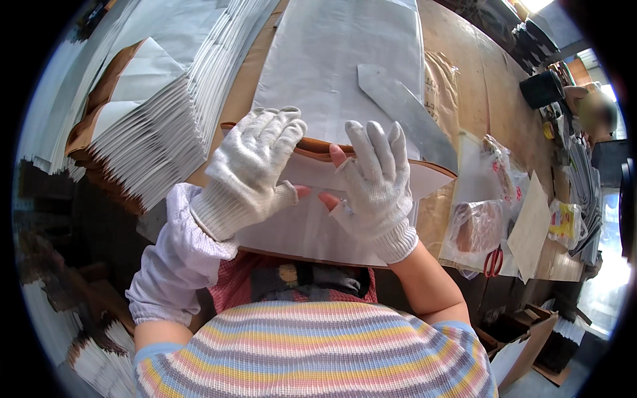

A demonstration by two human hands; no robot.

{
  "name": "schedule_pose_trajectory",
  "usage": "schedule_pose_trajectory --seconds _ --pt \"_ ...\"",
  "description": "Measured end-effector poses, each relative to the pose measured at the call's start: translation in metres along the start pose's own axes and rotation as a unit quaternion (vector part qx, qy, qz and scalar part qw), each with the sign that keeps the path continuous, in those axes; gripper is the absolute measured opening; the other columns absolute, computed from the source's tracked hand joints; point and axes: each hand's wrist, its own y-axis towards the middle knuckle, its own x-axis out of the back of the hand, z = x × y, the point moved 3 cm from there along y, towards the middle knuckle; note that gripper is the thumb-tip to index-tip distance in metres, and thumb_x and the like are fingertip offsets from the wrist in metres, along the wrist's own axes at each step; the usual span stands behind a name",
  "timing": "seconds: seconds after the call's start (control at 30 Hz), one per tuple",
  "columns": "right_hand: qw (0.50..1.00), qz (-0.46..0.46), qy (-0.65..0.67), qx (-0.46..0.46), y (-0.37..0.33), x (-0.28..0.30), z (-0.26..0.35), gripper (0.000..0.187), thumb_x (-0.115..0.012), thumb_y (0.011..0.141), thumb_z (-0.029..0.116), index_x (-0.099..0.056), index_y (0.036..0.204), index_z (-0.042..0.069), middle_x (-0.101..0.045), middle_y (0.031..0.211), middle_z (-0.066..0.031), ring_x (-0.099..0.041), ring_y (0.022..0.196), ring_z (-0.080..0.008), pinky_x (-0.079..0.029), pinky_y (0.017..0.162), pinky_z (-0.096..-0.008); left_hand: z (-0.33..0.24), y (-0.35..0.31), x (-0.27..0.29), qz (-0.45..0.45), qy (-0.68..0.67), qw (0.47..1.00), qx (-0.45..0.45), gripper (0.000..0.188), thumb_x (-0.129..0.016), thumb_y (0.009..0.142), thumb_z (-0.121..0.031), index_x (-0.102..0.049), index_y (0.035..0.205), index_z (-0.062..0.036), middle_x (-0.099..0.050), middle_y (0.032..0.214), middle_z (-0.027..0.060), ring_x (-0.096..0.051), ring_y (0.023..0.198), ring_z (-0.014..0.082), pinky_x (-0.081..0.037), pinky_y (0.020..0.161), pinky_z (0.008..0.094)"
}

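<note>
A long white paper sack [332, 60] lies flat on the table in front of me, its near end folded into a flap [312, 229] with a brown inner edge. My left hand [249, 166], in a white knit glove, rests over the left part of the fold with fingers stretched out. My right hand [377, 179] is at the fold's right part, fingers extended; its glove leaves the thumb and index fingertip bare. Neither hand grips anything. A grey flat sheet [405, 109] with an angled end lies across the sack, beyond my right hand.
Folded white sacks with brown edges form a fanned stack [156, 119] at the left. On the wooden table [488, 86] at the right are red-handled scissors [493, 262], a clear plastic bag [476, 225] and a cardboard piece [529, 229]. Another person [596, 113] is at the far right.
</note>
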Motion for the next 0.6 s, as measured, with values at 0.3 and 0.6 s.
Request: schedule_pose_trajectory --seconds 0.3,0.6 --pt "0.995 0.010 -0.011 0.095 -0.034 0.001 0.038 0.012 -0.071 0.073 0.009 -0.063 0.080 0.005 -0.067 0.106 -0.0100 -0.068 0.099 -0.0283 -0.054 0.104 -0.0478 0.021 0.076 -0.039 0.037 0.246 0.963 0.109 0.056 -0.075 0.089 -0.031 -0.058 0.136 -0.0054 -0.065 0.132 0.0146 -0.062 0.121 0.0358 -0.049 0.107 0.0482" --pt "0.779 -0.142 0.503 -0.346 -0.195 -0.014 -0.108 0.092 -0.032 0.104 0.073 -0.057 0.142 -0.007 -0.052 0.153 -0.0181 -0.048 0.143 -0.0320 -0.033 0.120 -0.0419 -0.059 -0.038 -0.060 0.182 0.059 0.981 0.018 0.034 -0.069 0.086 -0.024 -0.069 0.110 0.0009 -0.068 0.109 0.0214 -0.066 0.104 0.0369 -0.054 0.090 0.0459"
